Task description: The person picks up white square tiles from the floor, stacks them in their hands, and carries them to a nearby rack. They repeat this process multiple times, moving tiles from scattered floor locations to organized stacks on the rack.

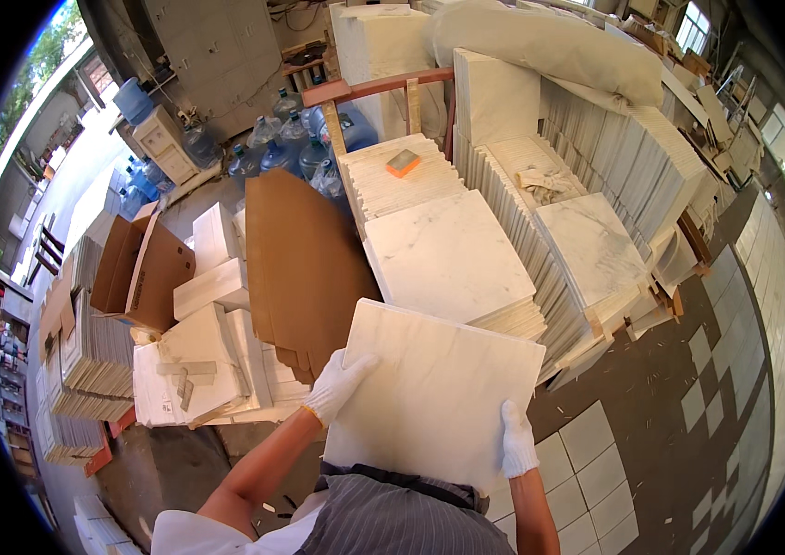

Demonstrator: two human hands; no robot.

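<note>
Cluttered workshop [651,416]: square white stone slab [429,388] near centre

Your white-gloved left hand [342,386] and white-gloved right hand [519,439] grasp its opposite side edges; any fingers underneath are hidden. It's likely heavy, stiff, smooth and chip-prone, so support both edges evenly. On the far side stands a row of white veined stone tiles [453,250]; left, a brown cardboard sheet [305,264].

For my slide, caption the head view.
Gloved left hand and right hand hold a pale slab before stacked slabs.
</note>
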